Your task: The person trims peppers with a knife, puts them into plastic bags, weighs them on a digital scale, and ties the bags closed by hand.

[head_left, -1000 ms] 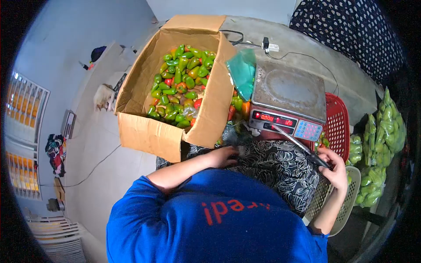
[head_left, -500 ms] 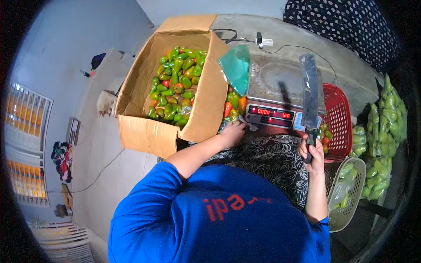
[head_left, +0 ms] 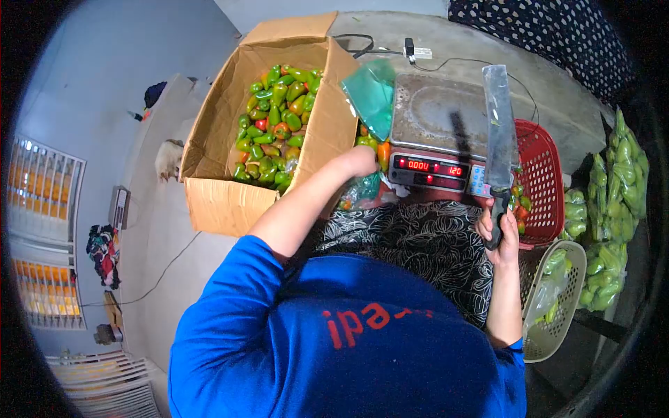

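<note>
A knife (head_left: 499, 153) upright in the right hand (head_left: 508, 240), the left hand (head_left: 361, 161) down by the peppers (head_left: 384, 155).
In the head view, the right fingers curl round the handle beside the scale (head_left: 432, 129); between scale and cardboard box (head_left: 333, 115), I can't tell how the left fingers sit.

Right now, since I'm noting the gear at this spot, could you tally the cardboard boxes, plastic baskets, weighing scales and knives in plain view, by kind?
Cardboard box: 1
Plastic baskets: 2 (red basket, pale basket)
Weighing scale: 1
Knife: 1
Total: 5
</note>
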Demonstrator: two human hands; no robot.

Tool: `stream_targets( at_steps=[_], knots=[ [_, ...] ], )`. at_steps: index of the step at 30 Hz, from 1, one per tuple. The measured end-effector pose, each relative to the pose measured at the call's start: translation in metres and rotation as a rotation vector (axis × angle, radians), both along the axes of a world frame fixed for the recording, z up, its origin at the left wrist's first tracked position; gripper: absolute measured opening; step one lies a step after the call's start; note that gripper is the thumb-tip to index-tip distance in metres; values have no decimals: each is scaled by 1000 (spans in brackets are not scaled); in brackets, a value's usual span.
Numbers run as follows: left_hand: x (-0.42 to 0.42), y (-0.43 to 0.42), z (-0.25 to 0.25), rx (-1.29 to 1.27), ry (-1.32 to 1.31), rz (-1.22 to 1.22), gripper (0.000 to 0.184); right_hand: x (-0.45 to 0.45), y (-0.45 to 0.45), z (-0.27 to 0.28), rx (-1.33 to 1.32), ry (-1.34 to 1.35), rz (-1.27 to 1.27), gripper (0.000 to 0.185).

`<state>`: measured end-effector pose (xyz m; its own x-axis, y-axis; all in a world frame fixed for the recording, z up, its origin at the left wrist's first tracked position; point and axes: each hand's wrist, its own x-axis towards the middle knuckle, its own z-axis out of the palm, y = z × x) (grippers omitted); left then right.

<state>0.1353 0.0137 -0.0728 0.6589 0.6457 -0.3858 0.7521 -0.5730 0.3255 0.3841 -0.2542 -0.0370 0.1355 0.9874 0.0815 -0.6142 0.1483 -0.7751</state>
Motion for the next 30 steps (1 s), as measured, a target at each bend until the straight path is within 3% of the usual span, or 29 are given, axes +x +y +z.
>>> stream_targets(
  at_steps=[3, 6, 10, 14, 18, 19, 23, 26, 29, 30],
  knots=[
    [4, 14, 2, 20, -124, 104, 35, 1, -1, -2, -16, 2, -11, 47],
    [7, 26, -1, -151, -680, 583, 29, 0, 1, 0, -3, 26, -11, 48],
    [24, 34, 15, -284, -835, 772, 29, 0, 2, 0, -11, 17, 4, 49],
    [29, 33, 41, 37, 39, 338, 51, 2, 0, -1, -35, -15, -9, 50],
    [18, 49, 43, 78, 50, 369, 55, -1, 1, 0, -35, -9, -14, 51],
    [17, 58, 41, -44, -79, 402, 54, -1, 1, 1, -39, -11, -12, 51],
    [28, 60, 33, 276, -642, 638, 52, 0, 1, 2, -38, -59, -3, 51],
    [29, 71, 30, 323, -617, 562, 51, 0, 1, 2, -37, -83, 1, 51],
    [35, 87, 27, 109, -492, 487, 48, 1, 1, 1, -42, -82, -9, 51],
    [34, 90, 23, 63, -563, 527, 45, 1, 1, 0, -43, -79, -13, 52]
  ],
)
